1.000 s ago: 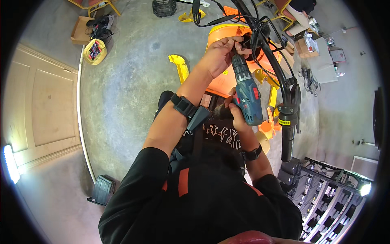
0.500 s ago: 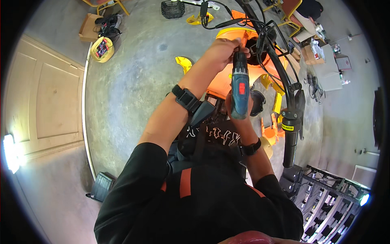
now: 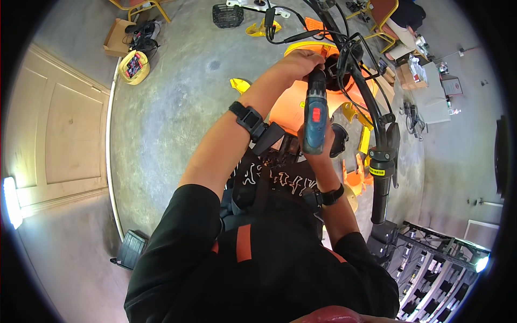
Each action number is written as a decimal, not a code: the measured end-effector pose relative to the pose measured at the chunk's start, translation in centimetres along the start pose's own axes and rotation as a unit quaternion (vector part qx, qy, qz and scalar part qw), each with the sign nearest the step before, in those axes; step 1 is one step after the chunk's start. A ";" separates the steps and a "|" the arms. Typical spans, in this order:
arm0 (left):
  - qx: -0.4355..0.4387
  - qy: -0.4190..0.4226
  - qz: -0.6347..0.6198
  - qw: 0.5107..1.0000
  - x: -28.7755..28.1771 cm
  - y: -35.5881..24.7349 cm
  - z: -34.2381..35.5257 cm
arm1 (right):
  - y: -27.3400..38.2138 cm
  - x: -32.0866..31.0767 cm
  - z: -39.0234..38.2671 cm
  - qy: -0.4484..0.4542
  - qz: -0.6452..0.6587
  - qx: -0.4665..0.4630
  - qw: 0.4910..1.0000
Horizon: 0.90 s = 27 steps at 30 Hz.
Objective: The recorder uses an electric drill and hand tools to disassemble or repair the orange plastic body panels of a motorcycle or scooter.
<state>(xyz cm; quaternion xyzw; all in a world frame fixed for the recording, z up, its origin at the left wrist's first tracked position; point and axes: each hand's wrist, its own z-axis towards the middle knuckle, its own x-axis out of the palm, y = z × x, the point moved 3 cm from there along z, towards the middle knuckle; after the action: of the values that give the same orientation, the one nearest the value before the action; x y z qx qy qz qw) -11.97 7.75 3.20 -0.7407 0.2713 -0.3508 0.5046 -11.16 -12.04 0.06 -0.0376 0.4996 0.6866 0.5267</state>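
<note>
My right hand (image 3: 319, 148) grips a dark teal and black cordless drill (image 3: 315, 124) with a red button, its chuck pointing away from me toward an orange body panel (image 3: 287, 111) of a scooter-like vehicle. My left hand (image 3: 306, 63) is closed at the drill's tip, by a dark opening (image 3: 337, 76) in the panel; what its fingertips hold is too small and hidden to make out. A black handlebar (image 3: 382, 194) with cables arches over the panel, to the right of the drill.
Yellow parts (image 3: 240, 85) and orange parts (image 3: 354, 177) lie on the concrete floor (image 3: 156, 118). A basket (image 3: 228, 16) lies at the top; a seated person (image 3: 403, 27) is upper right beside boxes (image 3: 409, 76). A cardboard box (image 3: 113, 37) is upper left, a metal rack (image 3: 431, 269) lower right.
The drill has swung from a slant to nearly straight ahead and moved slightly left, still in my right hand. My left hand has shifted slightly but stays at its tip.
</note>
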 end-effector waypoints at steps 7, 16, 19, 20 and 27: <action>-0.002 -0.024 -0.284 0.959 -0.1 2.3 -0.6 | -0.8 0.3 -1.5 -0.013 0.065 -0.049 0.997; 0.060 -0.108 -0.345 0.930 -0.5 3.2 0.0 | -1.8 -0.9 -3.2 0.050 0.027 -0.068 0.996; 0.044 -0.132 -0.385 0.912 -1.1 4.0 0.3 | -1.9 -1.2 -3.1 0.051 0.044 -0.041 0.997; 0.018 -0.142 -0.385 0.912 -1.4 4.3 0.5 | -1.9 -1.3 -3.0 0.051 0.047 -0.035 0.997; 0.007 -0.132 -0.388 0.912 -1.9 4.5 0.1 | -1.6 -1.4 -2.0 0.043 0.085 -0.013 0.995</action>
<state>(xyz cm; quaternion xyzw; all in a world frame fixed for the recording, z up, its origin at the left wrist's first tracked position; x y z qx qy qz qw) -13.25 7.69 -1.49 -0.8236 -0.1094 -0.4200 0.3650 -10.32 -14.53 -1.17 -0.0310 0.5143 0.7332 0.4438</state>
